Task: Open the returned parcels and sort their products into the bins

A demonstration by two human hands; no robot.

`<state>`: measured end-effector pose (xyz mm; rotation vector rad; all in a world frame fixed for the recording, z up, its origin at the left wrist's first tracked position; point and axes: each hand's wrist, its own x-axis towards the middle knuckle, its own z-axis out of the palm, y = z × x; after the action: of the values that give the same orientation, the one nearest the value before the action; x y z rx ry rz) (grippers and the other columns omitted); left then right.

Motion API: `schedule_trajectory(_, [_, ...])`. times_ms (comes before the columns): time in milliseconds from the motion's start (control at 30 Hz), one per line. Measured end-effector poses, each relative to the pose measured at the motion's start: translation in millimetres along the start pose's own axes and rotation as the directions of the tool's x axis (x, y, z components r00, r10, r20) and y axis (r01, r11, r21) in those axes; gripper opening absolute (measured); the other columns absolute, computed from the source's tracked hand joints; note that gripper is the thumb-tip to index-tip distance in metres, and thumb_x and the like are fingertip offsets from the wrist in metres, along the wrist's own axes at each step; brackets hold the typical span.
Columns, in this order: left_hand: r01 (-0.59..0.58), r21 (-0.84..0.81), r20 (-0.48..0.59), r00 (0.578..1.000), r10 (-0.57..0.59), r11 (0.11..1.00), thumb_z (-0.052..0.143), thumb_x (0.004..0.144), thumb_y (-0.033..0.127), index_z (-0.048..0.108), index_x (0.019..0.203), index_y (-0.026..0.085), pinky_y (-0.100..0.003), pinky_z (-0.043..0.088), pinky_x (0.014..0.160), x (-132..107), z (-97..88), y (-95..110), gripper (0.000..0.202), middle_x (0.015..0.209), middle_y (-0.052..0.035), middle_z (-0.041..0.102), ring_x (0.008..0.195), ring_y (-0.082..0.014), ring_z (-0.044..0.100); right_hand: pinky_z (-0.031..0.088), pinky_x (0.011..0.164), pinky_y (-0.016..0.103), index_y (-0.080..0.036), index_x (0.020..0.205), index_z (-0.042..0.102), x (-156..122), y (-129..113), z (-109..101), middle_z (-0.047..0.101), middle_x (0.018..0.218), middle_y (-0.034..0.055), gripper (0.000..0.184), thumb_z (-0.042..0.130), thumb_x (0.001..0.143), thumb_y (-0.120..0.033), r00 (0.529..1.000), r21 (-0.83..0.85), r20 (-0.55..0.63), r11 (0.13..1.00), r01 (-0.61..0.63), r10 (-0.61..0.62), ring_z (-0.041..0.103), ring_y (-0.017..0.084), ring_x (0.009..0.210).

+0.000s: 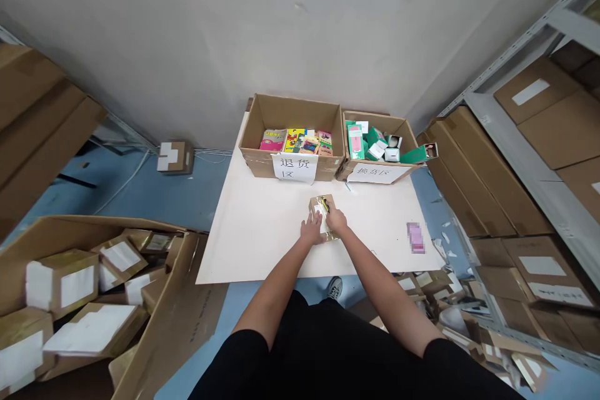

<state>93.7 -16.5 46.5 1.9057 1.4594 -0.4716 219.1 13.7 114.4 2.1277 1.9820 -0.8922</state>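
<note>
Brown cardboard, taped and carrying a white sticker whose print is too small to read, forms the small parcel (317,206) at the middle of a white tabletop (262,231), just in front of two open cartons at its far edge. The person's left hand (312,229) lies flat on the parcel's near left side with its fingers spread and released. The right hand (336,220) is curled over the parcel's right side, and a thin yellow-and-dark item (325,203) pokes out past its fingers. Whether the right hand grips that item cannot be told. A paper sign (294,167) taped to the left carton (255,131) reads "退货区", and bright-covered booklets (295,139) lie inside. The sign (377,172) on the right carton (412,137) reads "换货区" and fronts a jumble of green-and-white packets (370,140). A small pink item (415,237), blurred, lies alone near the tabletop's right edge. On the floor to the left, a large open carton (173,300) holds more sticker-labelled parcels (60,281). Grey metal shelving (515,150) to the right carries flat brown boxes.
</note>
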Motion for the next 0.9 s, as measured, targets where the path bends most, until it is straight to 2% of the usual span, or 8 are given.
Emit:
schedule_trajectory(133, [0.003, 0.046, -0.001, 1.000, -0.002, 0.999, 0.077, 0.080, 0.054, 0.003, 0.172, 0.033, -0.062, 0.021, 0.129, 4, -4.2, -3, 0.120, 0.180, -0.0038, -0.007, 0.165, -0.0394, -0.002, 0.052, 0.091, 0.034, -0.027, 0.164, 0.039, -17, -6, 2, 0.074, 0.128, 0.0140, 0.062, 0.050, 0.104, -0.021, 0.998, -0.053, 0.018, 0.997, -0.054, 0.055, 0.072, 0.029, 0.116])
schedule_trajectory(233, [0.017, 0.036, -0.051, 0.999, -0.015, 0.999, 0.078, 0.080, 0.056, 0.006, 0.171, 0.039, -0.064, 0.028, 0.125, 4, -3.0, -6, 0.118, 0.181, -0.0008, -0.003, 0.164, -0.0434, 0.001, 0.052, 0.090, 0.033, -0.025, 0.162, 0.041, -34, -6, 2, 0.073, 0.130, 0.0148, 0.065, 0.054, 0.099, -0.017, 0.995, -0.089, 0.056, 0.993, -0.079, 0.084, 0.071, 0.030, 0.118])
schedule_trajectory(400, [0.035, 0.058, -0.111, 0.993, -0.029, 0.998, 0.077, 0.081, 0.054, 0.009, 0.170, 0.043, -0.065, 0.034, 0.121, 1, -0.4, -10, 0.112, 0.181, 0.0052, -0.003, 0.163, -0.0472, 0.004, 0.053, 0.088, 0.035, -0.023, 0.153, 0.051, -87, 14, 11, 0.073, 0.129, 0.0168, 0.059, 0.059, 0.095, -0.018, 0.984, -0.131, 0.135, 0.986, -0.103, 0.121, 0.071, 0.032, 0.118])
schedule_trajectory(567, [0.040, 0.091, -0.100, 0.994, -0.031, 0.995, 0.078, 0.080, 0.052, 0.011, 0.171, 0.040, -0.066, 0.036, 0.119, 6, -2.6, -2, 0.114, 0.181, 0.0016, 0.000, 0.163, -0.0480, 0.002, 0.052, 0.083, 0.035, -0.023, 0.153, 0.048, -141, 33, 28, 0.075, 0.120, 0.0180, 0.061, 0.050, 0.093, -0.010, 0.977, -0.154, 0.120, 0.976, -0.155, 0.174, 0.074, 0.033, 0.110])
schedule_trajectory(733, [0.018, 0.121, -0.100, 0.995, -0.006, 0.992, 0.081, 0.075, 0.058, 0.016, 0.171, 0.035, -0.068, 0.036, 0.118, 8, -6.3, 9, 0.119, 0.181, -0.0046, 0.003, 0.161, -0.0524, 0.003, 0.052, 0.081, 0.034, -0.023, 0.146, 0.055, -148, 40, 34, 0.076, 0.120, 0.0172, 0.056, 0.053, 0.091, -0.011, 0.976, -0.121, 0.124, 0.979, -0.163, 0.178, 0.074, 0.031, 0.107])
schedule_trajectory(833, [0.024, 0.171, -0.113, 0.994, -0.005, 0.985, 0.081, 0.077, 0.051, 0.018, 0.171, 0.033, -0.065, 0.037, 0.119, 6, -7.0, 11, 0.115, 0.181, -0.0075, 0.006, 0.161, -0.0508, 0.008, 0.051, 0.081, 0.033, -0.022, 0.137, 0.064, -163, 59, 56, 0.077, 0.115, 0.0163, 0.050, 0.059, 0.088, -0.013, 0.954, -0.106, 0.255, 0.986, -0.132, 0.155, 0.075, 0.031, 0.104])
schedule_trajectory(867, [0.020, 0.187, -0.122, 0.992, 0.003, 0.982, 0.080, 0.078, 0.048, 0.018, 0.171, 0.032, -0.063, 0.037, 0.119, 5, -6.8, 11, 0.114, 0.180, -0.0086, 0.009, 0.162, -0.0493, 0.010, 0.051, 0.082, 0.034, -0.022, 0.139, 0.063, -172, 69, 67, 0.077, 0.114, 0.0158, 0.051, 0.058, 0.088, -0.013, 0.955, -0.086, 0.256, 0.988, -0.129, 0.147, 0.075, 0.031, 0.104])
schedule_trajectory(900, [0.004, 0.200, -0.134, 0.991, 0.023, 0.980, 0.079, 0.079, 0.046, 0.018, 0.171, 0.031, -0.061, 0.036, 0.119, 5, -6.6, 11, 0.112, 0.180, -0.0103, 0.012, 0.162, -0.0475, 0.011, 0.051, 0.082, 0.034, -0.022, 0.144, 0.059, -182, 82, 80, 0.077, 0.113, 0.0153, 0.054, 0.055, 0.091, -0.014, 0.965, -0.048, 0.209, 0.987, -0.153, 0.160, 0.075, 0.031, 0.104])
